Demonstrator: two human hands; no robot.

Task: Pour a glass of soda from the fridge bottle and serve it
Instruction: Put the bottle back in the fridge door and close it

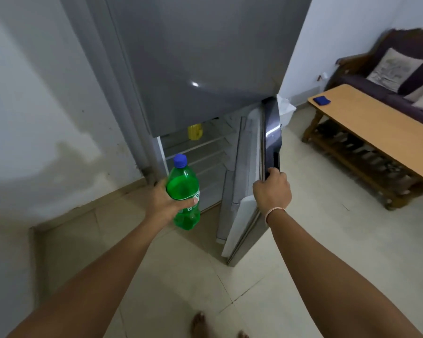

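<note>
Outside the open grey fridge (205, 57), the left hand (166, 203) grips upright the green plastic soda bottle with blue cap (184, 191), while the right hand (272, 190), just beside, clasps the free edge of the lower fridge door (248, 167), probably ready to push it closed.

The lower fridge door (252, 181) stood open, swung out to the right, leaving a gap into the compartment between the door's inner face and the cabinet's left wall. The wire shelves (200, 147) inside were mostly bare; a yellow object (194, 131) occupied the back of the upper one. The closed upper door (200, 57) blocked access above. The wall (34, 106) closed off the left side. Open floor (315, 215) lay between the door and the worktop (376, 132) to the right.
</note>
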